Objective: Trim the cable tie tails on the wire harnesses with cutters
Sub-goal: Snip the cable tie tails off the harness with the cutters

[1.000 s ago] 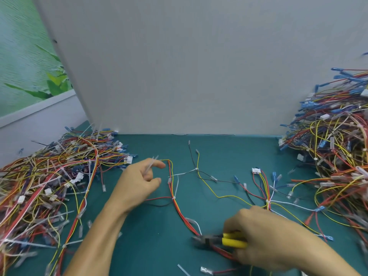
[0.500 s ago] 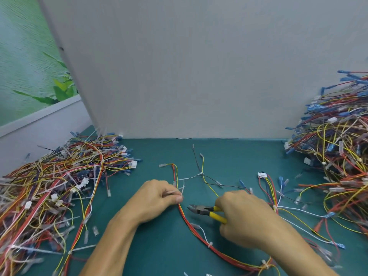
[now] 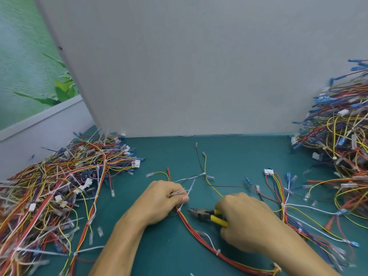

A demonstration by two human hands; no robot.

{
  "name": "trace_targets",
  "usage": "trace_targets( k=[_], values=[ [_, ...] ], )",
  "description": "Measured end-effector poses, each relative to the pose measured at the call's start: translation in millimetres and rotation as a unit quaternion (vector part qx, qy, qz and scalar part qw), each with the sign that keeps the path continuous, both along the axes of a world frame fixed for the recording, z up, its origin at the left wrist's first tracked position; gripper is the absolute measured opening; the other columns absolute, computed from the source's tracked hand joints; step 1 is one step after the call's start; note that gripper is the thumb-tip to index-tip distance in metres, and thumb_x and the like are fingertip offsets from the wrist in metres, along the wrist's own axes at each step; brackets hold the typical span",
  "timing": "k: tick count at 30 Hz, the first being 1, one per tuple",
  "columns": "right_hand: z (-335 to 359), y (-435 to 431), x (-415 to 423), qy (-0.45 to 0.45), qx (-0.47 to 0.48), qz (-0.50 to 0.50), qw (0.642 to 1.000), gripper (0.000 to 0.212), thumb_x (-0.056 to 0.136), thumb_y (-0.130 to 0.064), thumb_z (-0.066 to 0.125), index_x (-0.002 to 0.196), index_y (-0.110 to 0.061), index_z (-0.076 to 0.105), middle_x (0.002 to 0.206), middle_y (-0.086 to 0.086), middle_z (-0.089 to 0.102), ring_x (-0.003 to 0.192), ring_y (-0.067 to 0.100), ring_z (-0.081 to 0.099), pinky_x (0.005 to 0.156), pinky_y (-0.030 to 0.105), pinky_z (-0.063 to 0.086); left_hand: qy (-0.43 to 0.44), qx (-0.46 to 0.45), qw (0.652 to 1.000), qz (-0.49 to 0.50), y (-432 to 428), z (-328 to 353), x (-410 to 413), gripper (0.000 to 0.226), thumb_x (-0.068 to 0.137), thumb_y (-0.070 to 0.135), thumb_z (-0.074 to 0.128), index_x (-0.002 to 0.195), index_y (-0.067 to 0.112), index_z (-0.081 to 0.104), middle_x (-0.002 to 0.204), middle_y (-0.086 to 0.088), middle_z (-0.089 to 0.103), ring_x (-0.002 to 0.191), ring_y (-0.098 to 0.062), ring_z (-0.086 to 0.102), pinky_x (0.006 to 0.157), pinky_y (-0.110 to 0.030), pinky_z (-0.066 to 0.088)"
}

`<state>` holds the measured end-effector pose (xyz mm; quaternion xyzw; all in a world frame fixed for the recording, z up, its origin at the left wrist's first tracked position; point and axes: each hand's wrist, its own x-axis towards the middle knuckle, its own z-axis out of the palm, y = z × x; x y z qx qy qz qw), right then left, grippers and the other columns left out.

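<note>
Yellow-handled cutters (image 3: 208,215) are clamped in the right hand (image 3: 247,224), nose just short of the cable tie tail (image 3: 181,205). The left hand (image 3: 165,200) pinches the red harness (image 3: 188,223) right at that tie, likely holding the tail up and steady for 1 clean snip.

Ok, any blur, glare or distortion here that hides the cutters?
Head view: soft even light, no glare; cutters in the right hand and the wire harness held by the left hand are fairly sharp; head view edges: left pile and right pile smear; wide lens tilts the grey panel.
</note>
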<state>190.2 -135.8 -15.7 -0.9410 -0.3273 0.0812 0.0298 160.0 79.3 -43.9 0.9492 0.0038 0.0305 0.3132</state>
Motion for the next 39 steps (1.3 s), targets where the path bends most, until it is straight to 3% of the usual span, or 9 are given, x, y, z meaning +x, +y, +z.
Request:
trace_targets(
  k=[8,12,18,24,28,39],
  values=[
    [2.1,-1.2,2.4,0.023,-0.001,0.003,1.0,0.011,0.078,-0.022,0.053,0.088,-0.017,0.055,0.08,0.003,0.046,0.08,0.032,0.048,0.06,0.03,0.035,0.021,-0.012,1.0,0.012,-1.4,1.6,-0.6,0.018,0.089,0.026,0.062,0.072,0.021,0.064,0.063,0.009,0.067,0.057,0.001,0.055,0.058,-0.01,0.038],
    [2.2,1.3,0.5,0.044,0.009,0.008,0.999,0.01,0.077,-0.024,0.053,0.081,-0.015,0.051,0.072,0.001,0.044,0.076,0.033,0.048,0.049,0.027,0.029,0.019,-0.018,0.999,0.019,-1.6,1.7,-1.0,0.019,0.09,0.025,0.061,0.071,0.025,0.062,0.062,0.01,0.067,0.057,0.002,0.054,0.058,-0.011,0.04],
    [1.1,4.7,-3.6,0.055,0.019,0.004,0.998,0.01,0.078,-0.024,0.054,0.08,-0.016,0.049,0.072,0.001,0.041,0.075,0.032,0.047,0.048,0.026,0.026,0.012,-0.027,0.999,0.021,-3.8,1.2,-0.6,0.021,0.091,0.023,0.061,0.07,0.025,0.06,0.062,0.007,0.066,0.056,0.001,0.053,0.058,-0.012,0.04],
    [0.4,6.8,-2.7,0.054,0.026,-0.013,0.998,0.01,0.078,-0.025,0.054,0.077,-0.017,0.049,0.074,0.002,0.044,0.077,0.033,0.048,0.057,0.03,0.034,0.003,-0.031,0.999,0.024,-4.8,0.2,-0.5,0.018,0.091,0.023,0.06,0.073,0.023,0.062,0.058,0.011,0.063,0.055,0.001,0.051,0.058,-0.012,0.04],
    [-0.9,8.5,-4.0,0.057,0.028,-0.007,0.998,0.013,0.079,-0.026,0.055,0.074,-0.016,0.048,0.07,0.001,0.042,0.074,0.033,0.046,0.048,0.027,0.028,0.0,-0.043,0.999,0.025,-6.0,0.1,-0.2,0.018,0.091,0.023,0.06,0.074,0.021,0.061,0.057,0.01,0.061,0.056,-0.002,0.052,0.061,-0.016,0.042],
    [-5.9,14.0,-7.9,0.04,0.037,-0.005,0.998,0.006,0.08,-0.017,0.052,0.076,-0.017,0.047,0.069,0.003,0.038,0.073,0.033,0.044,0.046,0.028,0.025,-0.001,-0.06,0.998,0.035,-8.1,-2.6,-1.3,0.02,0.091,0.022,0.06,0.071,0.024,0.059,0.057,0.009,0.061,0.056,-0.003,0.051,0.06,-0.018,0.041]
  ],
)
